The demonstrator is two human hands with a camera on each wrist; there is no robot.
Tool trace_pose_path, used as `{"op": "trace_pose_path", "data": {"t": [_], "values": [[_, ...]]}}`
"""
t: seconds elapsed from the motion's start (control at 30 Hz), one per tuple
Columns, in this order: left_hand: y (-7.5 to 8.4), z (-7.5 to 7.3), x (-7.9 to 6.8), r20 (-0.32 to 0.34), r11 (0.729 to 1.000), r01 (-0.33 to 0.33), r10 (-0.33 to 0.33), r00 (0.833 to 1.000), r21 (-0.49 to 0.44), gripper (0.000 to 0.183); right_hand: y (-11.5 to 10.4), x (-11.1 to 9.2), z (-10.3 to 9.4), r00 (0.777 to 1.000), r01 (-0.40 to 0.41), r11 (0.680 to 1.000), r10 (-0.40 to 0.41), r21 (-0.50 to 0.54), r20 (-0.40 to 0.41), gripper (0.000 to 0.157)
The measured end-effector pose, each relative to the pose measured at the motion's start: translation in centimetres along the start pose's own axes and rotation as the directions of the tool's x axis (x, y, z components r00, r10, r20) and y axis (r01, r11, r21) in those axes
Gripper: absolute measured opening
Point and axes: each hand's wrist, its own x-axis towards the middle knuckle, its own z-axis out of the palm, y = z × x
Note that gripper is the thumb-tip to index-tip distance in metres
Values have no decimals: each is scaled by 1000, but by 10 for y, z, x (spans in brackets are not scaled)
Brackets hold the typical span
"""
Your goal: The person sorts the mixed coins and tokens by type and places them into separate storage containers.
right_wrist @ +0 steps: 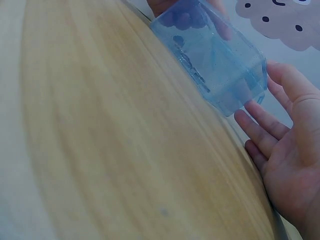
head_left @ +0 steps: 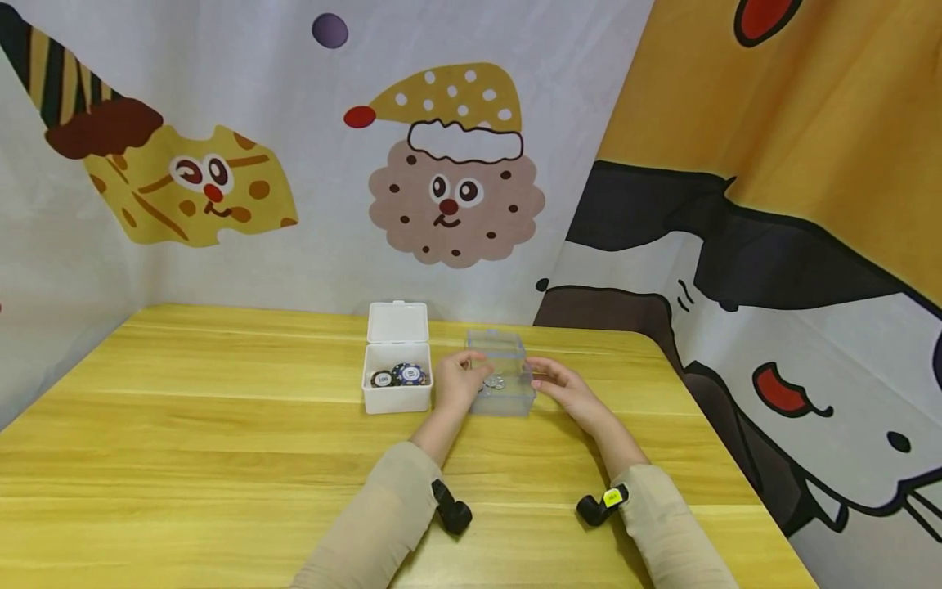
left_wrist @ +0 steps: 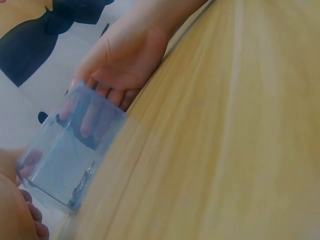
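Note:
A clear plastic box stands on the table with its lid raised at the back. Silver coins lie on its floor. My left hand is at the left wall, fingers curled, with the thumb over the inside; it grips the box there. From the other side, my right hand rests its loosely extended fingertips against the right wall. In the right wrist view those fingers lie along the end of the box, and the coins show as a dark row through the plastic.
Left of the clear box stands a white box, its lid open, with poker chips inside. Both boxes are on a wood-grain table. A printed curtain hangs behind the table and down its right side.

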Motion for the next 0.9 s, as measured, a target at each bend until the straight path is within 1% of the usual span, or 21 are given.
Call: {"op": "trace_pose_path", "data": {"t": [0.13, 0.27, 0.4, 0.5, 0.67, 0.77, 0.9], "values": [[4, -3, -3, 18, 998, -61, 60, 998, 17, 25, 0, 1, 1, 1000, -4, 1000, 4, 2, -4, 43], [11, -5, -7, 26, 993, -114, 114, 993, 17, 25, -1, 2, 1, 1000, -9, 1000, 9, 7, -6, 45], [16, -6, -10, 35, 987, -160, 161, 986, -17, 23, -2, 1, 1, 1000, -13, 1000, 13, 20, -10, 48], [18, -8, -12, 61, 980, -198, 199, 978, -30, 22, -2, -2, 0, 999, -18, 999, 19, 30, -29, 48], [21, -13, -17, 129, 966, -246, 254, 958, -78, 21, -2, -8, 0, 998, -13, 1000, 14, 20, -66, 47], [22, -16, -21, 168, 953, -277, 295, 941, -119, 24, -2, -12, 0, 996, -4, 1000, 5, 23, -86, 47], [23, -23, -27, 220, 942, -309, 331, 918, -129, 25, -2, -17, -1, 993, 2, 1000, 1, 27, -121, 47]]}}
